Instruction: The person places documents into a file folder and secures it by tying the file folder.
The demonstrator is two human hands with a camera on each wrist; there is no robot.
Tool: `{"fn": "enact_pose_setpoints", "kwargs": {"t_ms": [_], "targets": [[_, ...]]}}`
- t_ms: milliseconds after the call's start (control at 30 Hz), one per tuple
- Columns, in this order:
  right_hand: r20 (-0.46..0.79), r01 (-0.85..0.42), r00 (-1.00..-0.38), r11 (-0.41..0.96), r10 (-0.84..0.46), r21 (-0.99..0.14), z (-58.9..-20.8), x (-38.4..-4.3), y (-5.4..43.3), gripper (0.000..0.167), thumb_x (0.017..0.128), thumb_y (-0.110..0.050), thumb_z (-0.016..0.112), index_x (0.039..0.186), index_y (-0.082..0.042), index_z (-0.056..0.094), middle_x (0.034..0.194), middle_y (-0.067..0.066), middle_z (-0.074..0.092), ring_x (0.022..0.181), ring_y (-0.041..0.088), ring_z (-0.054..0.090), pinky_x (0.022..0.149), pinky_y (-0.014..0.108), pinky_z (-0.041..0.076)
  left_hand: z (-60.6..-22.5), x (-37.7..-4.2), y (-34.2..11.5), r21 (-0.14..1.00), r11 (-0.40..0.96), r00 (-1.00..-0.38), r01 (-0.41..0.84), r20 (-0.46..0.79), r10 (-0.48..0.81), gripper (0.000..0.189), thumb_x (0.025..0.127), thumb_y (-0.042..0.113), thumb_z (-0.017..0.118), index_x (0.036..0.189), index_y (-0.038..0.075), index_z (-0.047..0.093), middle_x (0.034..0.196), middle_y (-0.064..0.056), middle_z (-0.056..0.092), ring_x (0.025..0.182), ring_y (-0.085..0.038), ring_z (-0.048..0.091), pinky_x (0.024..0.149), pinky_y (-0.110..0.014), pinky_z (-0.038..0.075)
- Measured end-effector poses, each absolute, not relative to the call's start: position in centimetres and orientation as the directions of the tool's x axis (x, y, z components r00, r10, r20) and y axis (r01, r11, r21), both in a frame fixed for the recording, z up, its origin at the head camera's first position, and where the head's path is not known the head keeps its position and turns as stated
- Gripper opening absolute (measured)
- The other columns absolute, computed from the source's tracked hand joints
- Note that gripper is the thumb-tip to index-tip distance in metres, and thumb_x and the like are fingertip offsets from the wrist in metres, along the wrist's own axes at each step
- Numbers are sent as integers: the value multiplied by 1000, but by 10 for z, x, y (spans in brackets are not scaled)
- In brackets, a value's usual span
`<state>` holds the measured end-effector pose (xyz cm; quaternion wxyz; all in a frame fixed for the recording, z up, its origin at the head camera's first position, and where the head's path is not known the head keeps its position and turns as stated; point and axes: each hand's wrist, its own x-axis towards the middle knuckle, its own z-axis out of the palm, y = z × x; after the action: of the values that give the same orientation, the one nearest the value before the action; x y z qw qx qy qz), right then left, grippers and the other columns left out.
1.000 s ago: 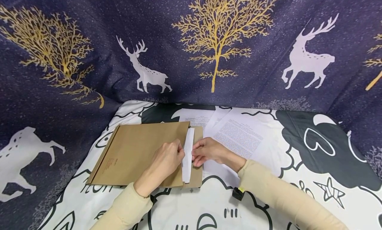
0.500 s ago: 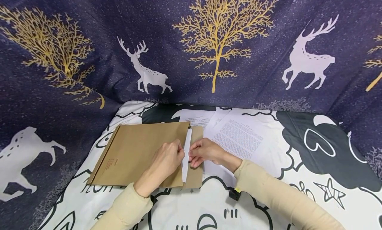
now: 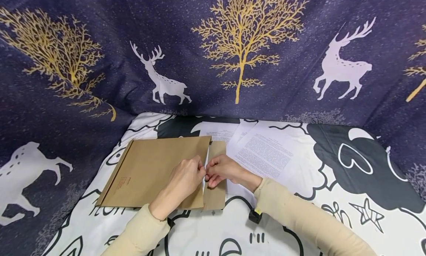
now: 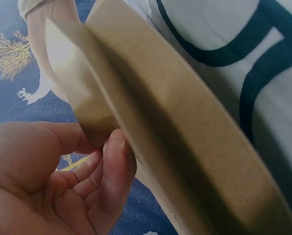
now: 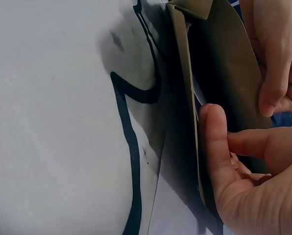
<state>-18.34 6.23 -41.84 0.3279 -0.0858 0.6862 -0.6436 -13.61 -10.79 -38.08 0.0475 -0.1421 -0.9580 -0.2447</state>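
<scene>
Head view: the envelope (image 3: 149, 167) lies beside the left edge of the cloth (image 3: 199, 230), white paper (image 3: 208, 155) showing at its mouth between left hand (image 3: 186, 174) and right hand (image 3: 219, 170). Left wrist view: the left hand pinches the mouth's edge; lifting it wide should prevent snagging. Right wrist view: I cannot tell whether the right hand pinches paper; even pressure should avoid creases.

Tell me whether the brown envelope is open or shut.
Open. The left hand pinches one edge of the brown envelope, and the right wrist view shows a dark gap between its two sides.
</scene>
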Motion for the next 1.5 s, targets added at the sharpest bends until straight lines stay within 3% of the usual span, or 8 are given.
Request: {"fn": "enact_pose_setpoints", "kwargs": {"t_ms": [500,867,967,1100,1200,1500], "targets": [[-342,292,-805,178,-485,-940,-420,-181,60,9,97,8,56,100,10,64,78,15,65,56,16,64,55,27,57,-382,-137,-107,447,841,-952,305,157,262,15,90,6,69,80,11,59,63,1,52,55,-16,51,49,-31,39],[-184,19,-885,361,-427,-932,-417,-175,59,8,93,8,60,91,4,67,70,12,63,51,13,57,47,25,51,-383,-137,-108,448,839,-950,310,168,262,16,90,6,70,80,10,59,63,1,52,56,-16,51,49,-30,40],[-98,-109,-896,428,-433,-897,-418,-174,61,7,93,4,64,88,0,68,68,7,64,51,10,55,48,24,49,-383,-137,-108,444,841,-950,311,172,260,17,90,6,70,79,11,58,62,1,52,56,-16,51,50,-31,40],[64,-330,-878,504,-474,-798,-420,-172,63,4,92,0,70,88,-3,70,72,0,66,60,6,55,56,21,48,-383,-137,-108,437,842,-947,318,183,263,18,90,7,70,78,11,57,62,1,52,56,-17,52,50,-32,41],[158,-439,-859,544,-487,-715,-420,-168,66,2,90,-2,74,90,-3,72,82,0,66,74,9,58,68,24,50,-384,-137,-109,436,839,-944,325,194,265,17,90,6,70,79,11,58,63,1,53,56,-17,52,50,-32,42],[282,-565,-818,606,-502,-560,-420,-157,85,20,89,-11,78,106,-3,73,115,13,69,109,31,60,93,45,51,-383,-137,-109,448,834,-946,322,185,266,15,91,6,70,81,10,59,63,2,53,55,-15,51,50,-31,41]]}}
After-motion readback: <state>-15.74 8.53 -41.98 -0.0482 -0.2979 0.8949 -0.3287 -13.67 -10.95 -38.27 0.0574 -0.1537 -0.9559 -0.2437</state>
